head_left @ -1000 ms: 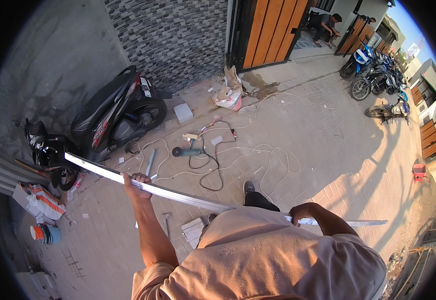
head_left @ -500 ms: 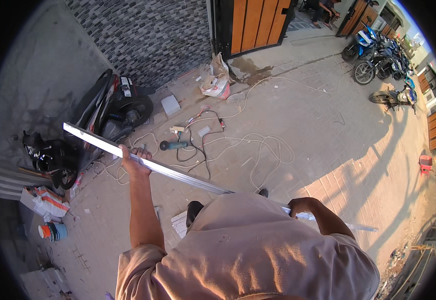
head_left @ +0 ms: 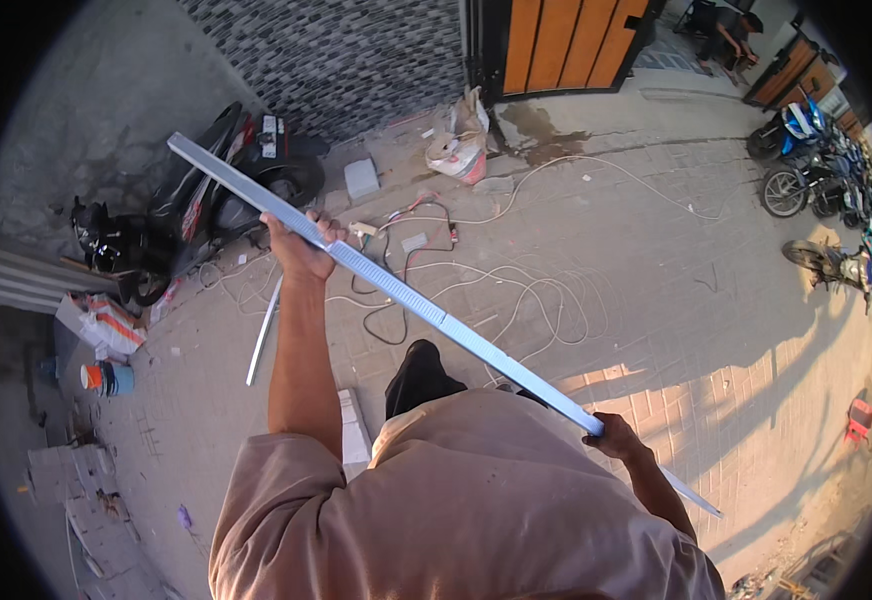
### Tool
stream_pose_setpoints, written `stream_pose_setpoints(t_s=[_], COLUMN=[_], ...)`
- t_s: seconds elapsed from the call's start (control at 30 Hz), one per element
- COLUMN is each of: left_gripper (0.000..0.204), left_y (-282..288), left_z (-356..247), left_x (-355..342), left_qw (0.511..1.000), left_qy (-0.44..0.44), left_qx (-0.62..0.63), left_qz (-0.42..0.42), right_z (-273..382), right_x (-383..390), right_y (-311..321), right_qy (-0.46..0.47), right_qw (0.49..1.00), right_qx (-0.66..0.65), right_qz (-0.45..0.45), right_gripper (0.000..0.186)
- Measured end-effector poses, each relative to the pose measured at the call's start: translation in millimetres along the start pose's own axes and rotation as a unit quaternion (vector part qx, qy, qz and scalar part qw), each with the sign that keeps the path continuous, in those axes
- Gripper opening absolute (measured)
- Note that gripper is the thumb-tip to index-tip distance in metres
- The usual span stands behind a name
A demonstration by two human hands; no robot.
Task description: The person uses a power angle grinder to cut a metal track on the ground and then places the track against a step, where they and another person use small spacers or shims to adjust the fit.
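Note:
A long, light silver metal channel (head_left: 411,300) runs slantwise in front of me, from the upper left down to the right. Its upper side shows fine cross ridges. My left hand (head_left: 301,245) is wrapped round it toward the upper end, the thumb on the near side and fingers over the far side. Lower down, my right hand (head_left: 616,437) grips it near my right hip; those fingers are partly hidden. A thin silver strip (head_left: 691,492) shows beyond the right forearm. Below my left hand, another narrow metal strip (head_left: 264,335) appears beside the forearm.
Cables (head_left: 546,290) loop over the paving ahead. A parked motorbike (head_left: 256,180) stands at the left wall, near a sack (head_left: 461,145) and an orange-topped bucket (head_left: 111,378). More motorbikes (head_left: 806,165) stand far right; a person (head_left: 736,40) sits beyond the wooden gate (head_left: 566,45).
The channel slants more steeply, its upper end raised and its ridged side turned to view. My view has shifted left, and one foot has come forward. The grinder on the paving is now hidden.

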State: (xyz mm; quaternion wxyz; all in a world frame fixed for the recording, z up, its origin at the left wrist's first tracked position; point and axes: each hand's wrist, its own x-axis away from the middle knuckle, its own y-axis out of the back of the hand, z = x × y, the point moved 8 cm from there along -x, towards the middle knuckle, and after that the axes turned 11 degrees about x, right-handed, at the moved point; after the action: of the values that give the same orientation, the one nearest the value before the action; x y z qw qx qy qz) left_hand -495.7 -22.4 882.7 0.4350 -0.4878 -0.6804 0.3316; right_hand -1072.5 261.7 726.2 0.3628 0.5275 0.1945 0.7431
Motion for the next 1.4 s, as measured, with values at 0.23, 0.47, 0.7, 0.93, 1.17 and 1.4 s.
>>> stream_pose_setpoints(t_s=[0.23,0.47,0.7,0.93,1.17,1.4], left_gripper=[0.077,0.074,0.074,0.079,0.085,0.085], left_y=[-21.5,-16.0,-5.9,-7.3,-12.6,-59.5], left_z=[70.4,119.1,141.1,184.4,223.9,308.3], left_x=[-60.4,-156.1,-223.3,-252.0,-273.0,-278.0], left_qw=[0.994,0.998,0.985,0.984,0.973,0.962], left_qy=[0.038,0.057,0.124,0.127,0.132,0.089], left_qx=[0.016,0.02,-0.03,-0.045,-0.08,-0.108], left_qz=[0.098,-0.007,-0.112,-0.12,-0.174,-0.235], right_z=[-24.0,-8.8,18.5,-4.4,-46.1,-177.4], right_x=[1.1,-30.0,-49.8,-65.5,-94.8,-133.1], right_y=[-20.2,63.6,83.4,93.6,129.5,191.1], right_qy=[0.0,-0.1,-0.181,-0.173,-0.125,-0.083], right_qw=[0.93,0.991,0.983,0.97,0.971,0.978], right_qx=[-0.059,-0.084,-0.014,-0.086,-0.128,-0.11], right_qz=[0.362,0.023,0.008,0.148,0.159,0.157], right_gripper=[0.026,0.056,0.038,0.053,0.056,0.055])
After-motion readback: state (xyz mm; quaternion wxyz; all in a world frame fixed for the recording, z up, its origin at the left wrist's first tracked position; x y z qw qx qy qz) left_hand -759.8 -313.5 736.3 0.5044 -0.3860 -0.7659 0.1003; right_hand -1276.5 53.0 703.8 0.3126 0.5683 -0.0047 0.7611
